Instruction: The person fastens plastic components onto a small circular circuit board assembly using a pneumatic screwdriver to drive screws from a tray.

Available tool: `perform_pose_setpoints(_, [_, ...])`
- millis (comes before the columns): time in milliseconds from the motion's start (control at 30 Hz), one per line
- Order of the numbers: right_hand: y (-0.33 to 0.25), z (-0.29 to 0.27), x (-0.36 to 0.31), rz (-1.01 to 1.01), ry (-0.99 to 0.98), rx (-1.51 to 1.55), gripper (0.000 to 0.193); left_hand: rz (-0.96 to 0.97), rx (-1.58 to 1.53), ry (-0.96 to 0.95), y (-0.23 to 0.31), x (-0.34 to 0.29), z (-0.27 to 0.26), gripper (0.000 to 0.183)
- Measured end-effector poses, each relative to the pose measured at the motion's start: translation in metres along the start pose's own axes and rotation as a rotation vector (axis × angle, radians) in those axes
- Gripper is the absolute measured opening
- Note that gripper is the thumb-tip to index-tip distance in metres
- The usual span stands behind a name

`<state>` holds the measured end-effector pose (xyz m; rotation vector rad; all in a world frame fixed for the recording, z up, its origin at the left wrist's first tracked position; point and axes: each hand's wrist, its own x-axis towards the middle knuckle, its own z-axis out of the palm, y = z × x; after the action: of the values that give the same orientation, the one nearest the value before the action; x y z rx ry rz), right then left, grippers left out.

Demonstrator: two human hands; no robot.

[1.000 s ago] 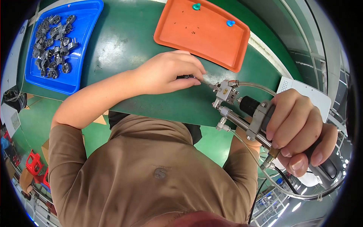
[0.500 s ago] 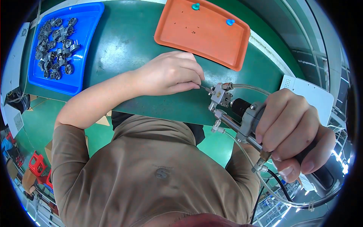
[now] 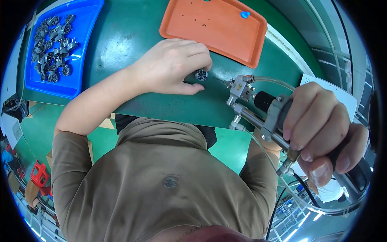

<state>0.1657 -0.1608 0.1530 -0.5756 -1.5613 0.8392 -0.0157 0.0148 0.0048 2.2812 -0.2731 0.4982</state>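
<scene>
My left hand [image 3: 173, 66] is over the table, curled round a small round grey part [image 3: 201, 75] with a dark patterned face. The part shows between its bent fingers and thumb; the fingertips are partly hidden. My right hand [image 3: 318, 125] is closed round the dark handle of a dispensing gun [image 3: 242, 90], a metal valve block with a thin needle and hoses. The needle points left toward the part, a short gap away. A blue tray [image 3: 76, 76] at the far left bears several similar round grey parts [image 3: 52, 46].
An orange tray [image 3: 225, 38] with tiny dark bits and a blue knob-like piece [image 3: 245, 15] lies beyond my hands on the green table [image 3: 117, 52]. A white device [image 3: 346, 99] is behind the gun at right. Hoses [image 3: 298, 197] trail below my right hand.
My left thumb has moved away from the fingers, and the round part has come into sight. The gun has shifted slightly right and up, its needle now apart from my left fingertips.
</scene>
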Motion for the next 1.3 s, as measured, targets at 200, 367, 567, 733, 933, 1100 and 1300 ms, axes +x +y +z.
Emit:
perform_pose_setpoints(200, [-0.006, 0.009, 0.005, 0.169, 0.063, -0.166, 0.031, 0.048, 0.087, -0.047, -0.005, -0.005, 0.005, 0.026])
perform_pose_setpoints(367, [0.012, 0.006, 0.002, 0.106, 0.075, -0.13, 0.031, 0.139, 0.115, 0.006, -0.008, -0.007, 0.011, 0.016])
perform_pose_setpoints(567, [0.024, 0.004, -0.001, 0.088, 0.066, -0.127, 0.033, 0.116, 0.138, -0.016, -0.007, -0.009, 0.011, 0.013])
perform_pose_setpoints(733, [0.027, 0.009, -0.003, 0.083, 0.098, -0.138, 0.031, 0.041, 0.112, -0.043, -0.002, -0.007, 0.01, 0.012])
perform_pose_setpoints(933, [0.03, 0.007, -0.005, 0.089, 0.089, -0.135, 0.032, 0.035, 0.111, -0.035, -0.002, -0.008, 0.011, 0.011])
perform_pose_setpoints(1100, [0.021, 0.0, 0.01, 0.216, -0.057, -0.147, 0.029, 0.042, 0.107, -0.031, -0.003, -0.008, 0.012, 0.01])
perform_pose_setpoints(1300, [0.025, 0.017, 0.01, 0.179, 0.009, -0.202, 0.031, 0.077, 0.142, -0.027, -0.003, -0.007, 0.012, 0.008])
